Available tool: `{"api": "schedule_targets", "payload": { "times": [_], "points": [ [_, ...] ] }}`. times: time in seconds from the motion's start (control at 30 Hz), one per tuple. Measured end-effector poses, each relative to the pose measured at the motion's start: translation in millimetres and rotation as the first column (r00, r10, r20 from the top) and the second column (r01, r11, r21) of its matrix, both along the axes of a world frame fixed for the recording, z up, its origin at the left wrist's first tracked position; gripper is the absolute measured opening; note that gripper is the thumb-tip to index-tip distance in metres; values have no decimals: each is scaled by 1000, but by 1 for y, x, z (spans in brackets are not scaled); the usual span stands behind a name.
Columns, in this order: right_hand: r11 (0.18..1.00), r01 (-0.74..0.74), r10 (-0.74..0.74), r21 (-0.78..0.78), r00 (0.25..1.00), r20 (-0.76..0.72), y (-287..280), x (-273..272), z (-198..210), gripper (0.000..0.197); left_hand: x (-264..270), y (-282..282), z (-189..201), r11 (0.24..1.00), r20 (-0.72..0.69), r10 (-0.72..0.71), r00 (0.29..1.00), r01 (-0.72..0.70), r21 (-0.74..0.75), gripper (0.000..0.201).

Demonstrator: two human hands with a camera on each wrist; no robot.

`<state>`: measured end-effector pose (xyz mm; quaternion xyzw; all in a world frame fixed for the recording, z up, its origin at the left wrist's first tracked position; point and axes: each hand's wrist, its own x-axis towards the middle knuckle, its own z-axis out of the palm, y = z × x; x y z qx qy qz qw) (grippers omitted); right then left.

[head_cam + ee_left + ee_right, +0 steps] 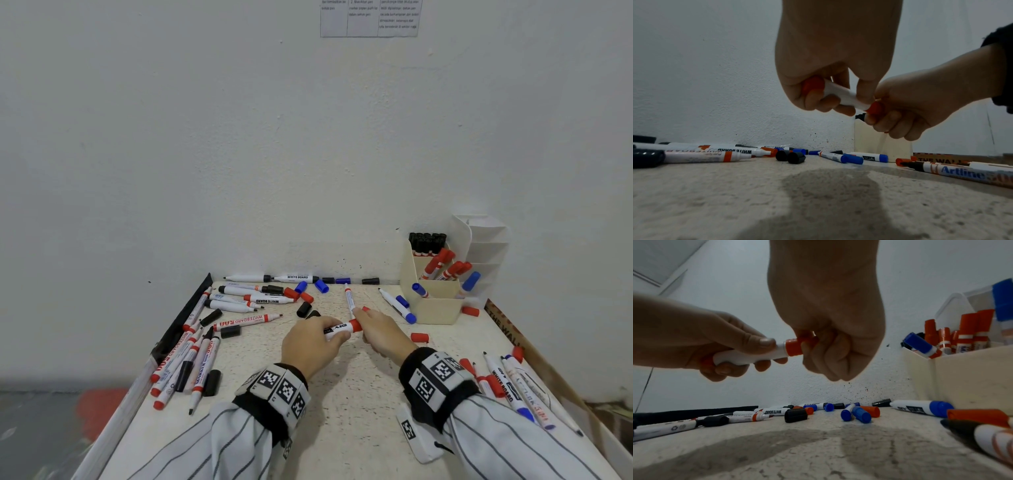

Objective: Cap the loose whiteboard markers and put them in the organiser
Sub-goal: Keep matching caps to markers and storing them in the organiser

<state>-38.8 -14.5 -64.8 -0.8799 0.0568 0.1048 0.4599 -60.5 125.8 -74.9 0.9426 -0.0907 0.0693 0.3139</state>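
A pale speckled table (342, 411) is standing against a white wall (205, 137), small dark specks showing low on the wall by the corner. A printed sheet of paper (369, 19) is hanging high on the wall, its text too small to read. A brown strip lettered "THE WALL" (507, 325) is lying along the table's right edge. A blurred red shape (102, 407) is showing on the floor at left.

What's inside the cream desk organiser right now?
The cream plastic organiser holds black-capped markers at the back, red-capped markers in the middle and blue-capped markers in front, all standing or leaning. Its walls hide their lower ends and the compartment floors.
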Motion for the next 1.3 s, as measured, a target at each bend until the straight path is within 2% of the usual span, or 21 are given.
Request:
{"api": "schedule_targets", "payload": {
  "times": [0.1,0.37,0.57,0.63,0.77,0.83,0.97,1.13,1.3],
  "points": [
    [991,-13,18,-135,999,34,-1,4,-1,36,-2,-1,5,998,26,1,1000,-3,63,38],
    [998,22,-34,60,978,206,-3,2,-2,36,-1,-2,16,997,-32,-47,998,49,54,35],
    [990,29,-54,136,981,186,3,-3,0,28,3,-1,19,996,-124,-89,988,89,-4,39],
    [991,26,-51,129,979,198,3,-3,0,29,0,-2,22,996,-97,-79,992,82,34,38],
    [992,46,-69,121,978,195,0,-3,0,32,-7,-4,26,972,62,-77,995,61,228,36],
    [992,64,-87,109,971,223,-2,-4,2,34,-7,-5,26,965,102,-91,991,63,256,37],
    [1000,20,-26,23,962,270,-4,-5,8,30,-3,-7,23,988,32,-113,993,108,112,38],
    [982,-54,6,182,968,252,-5,-10,12,26,-4,-8,22,964,-97,-171,981,146,-221,36],
    [972,-127,68,196,956,285,-8,-12,9,24,-7,-6,25,913,-254,-246,935,136,-384,42]
  ]
}}
